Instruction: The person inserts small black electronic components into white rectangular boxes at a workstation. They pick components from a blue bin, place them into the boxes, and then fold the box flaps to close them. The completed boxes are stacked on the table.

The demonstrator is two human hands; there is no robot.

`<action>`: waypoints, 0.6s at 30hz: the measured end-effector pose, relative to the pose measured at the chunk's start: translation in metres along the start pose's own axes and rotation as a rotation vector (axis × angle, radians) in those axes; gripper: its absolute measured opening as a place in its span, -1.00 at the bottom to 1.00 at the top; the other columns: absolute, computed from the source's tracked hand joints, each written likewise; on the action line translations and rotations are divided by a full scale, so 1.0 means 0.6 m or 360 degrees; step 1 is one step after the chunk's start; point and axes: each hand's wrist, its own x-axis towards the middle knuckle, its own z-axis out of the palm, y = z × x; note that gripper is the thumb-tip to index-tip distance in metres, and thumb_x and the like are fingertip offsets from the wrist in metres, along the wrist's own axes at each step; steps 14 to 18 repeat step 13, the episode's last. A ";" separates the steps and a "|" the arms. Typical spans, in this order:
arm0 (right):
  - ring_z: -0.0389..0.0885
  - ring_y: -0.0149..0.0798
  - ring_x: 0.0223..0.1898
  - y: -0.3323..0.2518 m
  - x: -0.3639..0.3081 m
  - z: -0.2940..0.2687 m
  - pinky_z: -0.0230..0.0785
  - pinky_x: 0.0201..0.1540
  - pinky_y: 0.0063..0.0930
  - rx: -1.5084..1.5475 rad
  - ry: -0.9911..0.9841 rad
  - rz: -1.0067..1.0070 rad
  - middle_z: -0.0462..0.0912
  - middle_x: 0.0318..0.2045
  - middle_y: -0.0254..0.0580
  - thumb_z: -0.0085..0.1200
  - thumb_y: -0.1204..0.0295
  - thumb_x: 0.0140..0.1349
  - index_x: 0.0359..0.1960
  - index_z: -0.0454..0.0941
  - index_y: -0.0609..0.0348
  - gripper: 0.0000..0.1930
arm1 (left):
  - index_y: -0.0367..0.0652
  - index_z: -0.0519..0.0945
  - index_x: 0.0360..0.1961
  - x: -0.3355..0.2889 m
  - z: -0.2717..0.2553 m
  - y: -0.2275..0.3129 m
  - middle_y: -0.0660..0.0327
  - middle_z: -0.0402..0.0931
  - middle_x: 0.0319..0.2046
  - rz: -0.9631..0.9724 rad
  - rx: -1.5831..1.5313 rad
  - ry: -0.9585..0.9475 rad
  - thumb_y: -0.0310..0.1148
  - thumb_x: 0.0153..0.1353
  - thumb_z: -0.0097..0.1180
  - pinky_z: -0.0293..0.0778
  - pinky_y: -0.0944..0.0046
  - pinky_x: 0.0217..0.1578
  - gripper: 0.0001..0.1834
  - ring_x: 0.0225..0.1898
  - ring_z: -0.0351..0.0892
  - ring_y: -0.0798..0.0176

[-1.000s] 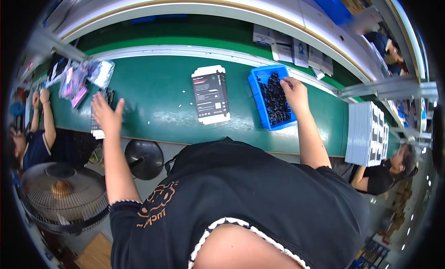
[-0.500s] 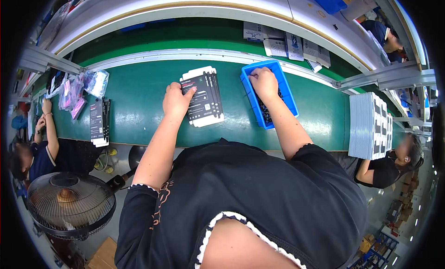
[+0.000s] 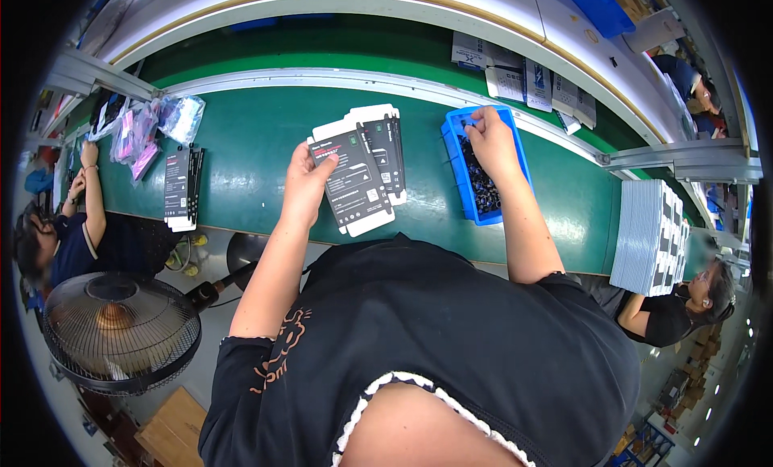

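Note:
My left hand (image 3: 306,183) grips a flat black carton (image 3: 353,181) with white end flaps, thumb on top at its left edge. The carton is tilted and partly covers a small stack of similar cartons (image 3: 386,157) on the green bench. My right hand (image 3: 493,145) is over the far part of a blue plastic bin (image 3: 515,129), thumb and fingers pinched together. What sits at those fingertips is too small to name. Many small black parts (image 3: 485,195) lie in the bin.
More black cartons (image 3: 179,189) lie at the left, near plastic bags (image 3: 137,137) of pink items. A tall stack of white-and-black sheets (image 3: 644,237) stands at the right. Co-workers sit at both sides. A fan (image 3: 121,330) stands at the lower left. Cartons lie on the green surface behind the rail.
My left hand has separated the top carton from the stack and brought it nearer to me. My right hand has risen from among the black parts, fingers pinched. The view has shifted slightly.

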 end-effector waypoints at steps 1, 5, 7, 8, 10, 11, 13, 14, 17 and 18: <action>0.59 0.07 -0.37 -0.009 0.001 -0.004 0.41 -0.26 -0.21 -0.0060 -0.0024 0.0017 0.59 -0.50 0.08 0.12 0.51 0.03 -0.26 0.47 0.30 -0.78 | -0.29 0.36 0.03 -0.004 0.002 0.001 0.18 0.53 -0.18 0.0002 -0.0005 -0.0002 -0.54 0.15 0.06 0.37 0.34 -0.09 -0.61 -0.14 0.49 0.36; 0.59 0.06 -0.37 0.010 0.014 -0.005 0.41 -0.24 -0.19 -0.0421 -0.0176 -0.0103 0.60 -0.49 0.09 0.15 0.49 -0.07 -0.50 0.57 0.25 -0.90 | -0.28 0.47 -0.09 -0.018 0.010 0.008 0.22 0.53 -0.20 -0.0009 -0.0033 -0.0017 -0.50 0.18 0.03 0.37 0.39 -0.13 -0.74 -0.18 0.49 0.40; 0.60 -0.02 -0.42 -0.010 0.010 -0.013 0.43 -0.27 -0.24 -0.0367 -0.0190 -0.0066 0.59 -0.52 0.06 0.17 0.47 -0.08 -0.46 0.58 0.25 -0.86 | -0.28 0.49 -0.11 -0.021 0.010 0.008 0.24 0.54 -0.22 -0.0022 -0.0109 -0.0012 -0.46 0.20 0.02 0.37 0.40 -0.15 -0.77 -0.21 0.49 0.42; 0.60 -0.05 -0.44 -0.023 0.006 -0.019 0.44 -0.28 -0.27 -0.0340 -0.0197 -0.0046 0.59 -0.53 0.04 0.18 0.47 -0.09 -0.43 0.58 0.25 -0.84 | -0.28 0.50 -0.13 -0.023 0.011 0.009 0.24 0.54 -0.23 -0.0028 -0.0147 -0.0011 -0.44 0.22 0.01 0.37 0.41 -0.16 -0.78 -0.22 0.49 0.43; 0.58 -0.28 -0.49 -0.057 -0.002 -0.015 0.42 -0.42 -0.44 0.0041 -0.0216 -0.0043 0.58 -0.55 -0.16 0.18 0.48 -0.02 -0.38 0.58 0.22 -0.85 | -0.27 0.51 -0.14 -0.027 0.018 0.018 0.26 0.54 -0.25 -0.0042 -0.0079 -0.0002 -0.39 0.24 -0.01 0.37 0.43 -0.18 -0.78 -0.24 0.48 0.45; 0.57 -0.40 -0.51 -0.080 -0.008 -0.008 0.42 -0.49 -0.53 0.0233 -0.0228 -0.0036 0.58 -0.56 -0.25 0.17 0.48 0.01 -0.35 0.58 0.20 -0.85 | -0.27 0.51 -0.14 -0.028 0.021 0.020 0.27 0.55 -0.26 -0.0053 -0.0044 0.0002 -0.37 0.26 -0.02 0.37 0.44 -0.19 -0.77 -0.25 0.48 0.46; 0.53 -0.46 -0.54 -0.134 -0.024 0.018 0.45 -0.50 -0.56 0.0762 -0.0403 -0.0055 0.57 -0.49 -0.27 0.17 0.48 0.06 -0.26 0.57 0.14 -0.82 | -0.23 0.52 -0.12 -0.023 0.019 0.004 0.28 0.55 -0.28 0.0068 0.0085 -0.0039 -0.36 0.26 -0.01 0.37 0.44 -0.19 -0.77 -0.26 0.47 0.46; 0.53 -0.46 -0.54 -0.134 -0.024 0.018 0.45 -0.50 -0.56 0.0762 -0.0403 -0.0055 0.57 -0.49 -0.27 0.17 0.48 0.06 -0.26 0.57 0.14 -0.82 | -0.23 0.52 -0.12 -0.023 0.019 0.004 0.28 0.55 -0.28 0.0068 0.0085 -0.0039 -0.36 0.26 -0.01 0.37 0.44 -0.19 -0.77 -0.26 0.47 0.46; 0.53 -0.46 -0.54 -0.134 -0.024 0.018 0.45 -0.50 -0.56 0.0762 -0.0403 -0.0055 0.57 -0.49 -0.27 0.17 0.48 0.06 -0.26 0.57 0.14 -0.82 | -0.23 0.52 -0.12 -0.023 0.019 0.004 0.28 0.55 -0.28 0.0068 0.0085 -0.0039 -0.36 0.26 -0.01 0.37 0.44 -0.19 -0.77 -0.26 0.47 0.46; 0.53 -0.46 -0.54 -0.134 -0.024 0.018 0.45 -0.50 -0.56 0.0762 -0.0403 -0.0055 0.57 -0.49 -0.27 0.17 0.48 0.06 -0.26 0.57 0.14 -0.82 | -0.23 0.52 -0.12 -0.023 0.019 0.004 0.28 0.55 -0.28 0.0068 0.0085 -0.0039 -0.36 0.26 -0.01 0.37 0.44 -0.19 -0.77 -0.26 0.47 0.46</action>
